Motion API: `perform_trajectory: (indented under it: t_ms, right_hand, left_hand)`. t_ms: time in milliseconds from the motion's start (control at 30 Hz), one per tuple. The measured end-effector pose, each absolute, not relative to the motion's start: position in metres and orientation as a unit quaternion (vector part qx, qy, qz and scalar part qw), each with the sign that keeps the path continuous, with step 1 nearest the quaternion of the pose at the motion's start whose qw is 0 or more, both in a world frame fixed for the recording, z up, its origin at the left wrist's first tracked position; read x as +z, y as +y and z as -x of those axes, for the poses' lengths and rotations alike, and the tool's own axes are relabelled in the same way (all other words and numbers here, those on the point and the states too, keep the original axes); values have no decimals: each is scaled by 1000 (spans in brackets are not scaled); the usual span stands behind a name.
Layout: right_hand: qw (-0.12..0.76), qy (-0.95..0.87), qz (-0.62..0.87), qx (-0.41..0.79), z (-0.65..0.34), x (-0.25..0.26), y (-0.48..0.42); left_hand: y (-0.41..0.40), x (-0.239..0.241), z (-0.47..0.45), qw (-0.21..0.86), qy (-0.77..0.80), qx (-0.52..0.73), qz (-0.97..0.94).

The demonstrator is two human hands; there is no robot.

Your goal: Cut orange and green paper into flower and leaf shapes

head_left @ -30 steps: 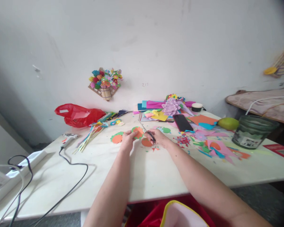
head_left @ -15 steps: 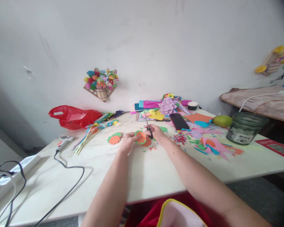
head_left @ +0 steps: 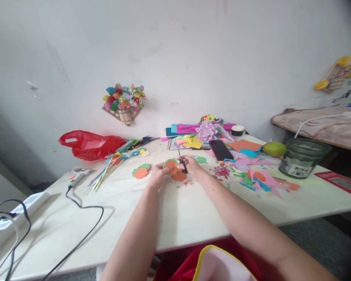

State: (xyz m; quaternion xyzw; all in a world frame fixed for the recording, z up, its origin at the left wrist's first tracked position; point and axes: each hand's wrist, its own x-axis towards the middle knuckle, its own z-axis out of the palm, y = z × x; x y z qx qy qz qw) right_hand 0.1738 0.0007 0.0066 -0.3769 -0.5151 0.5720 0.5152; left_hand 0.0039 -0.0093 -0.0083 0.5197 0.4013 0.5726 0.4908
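Inside the table's near edge (head_left: 187, 230), my left fingers (head_left: 165, 170) pinch a green-orange cutout (head_left: 171, 162), right fingers (head_left: 188, 158) scissors (head_left: 184, 170) — probably trimming; next snip needs turning.

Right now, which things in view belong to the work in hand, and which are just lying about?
Seemingly in the work:
green-and-orange cutout, in the left hand
scissors, in the right hand
orange disc

Just lying about:
red plastic bag
smartphone
green jar
yellow-green fruit
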Motion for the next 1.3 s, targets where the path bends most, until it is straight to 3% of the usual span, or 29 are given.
perform_trajectory:
  t_ms: [300,867,1300]
  right_hand:
    - [486,-512,392,590,-176,7,-1]
    - [333,-638,353,599,-181,4,-7]
    - [311,-660,358,583,-181,4,-7]
  left_hand:
    - [-7,-6,-5,506,388,636,-434]
    - [2,-6,2,510,367,710,-318]
    - [-2,-3,-1,526,359,703,-317]
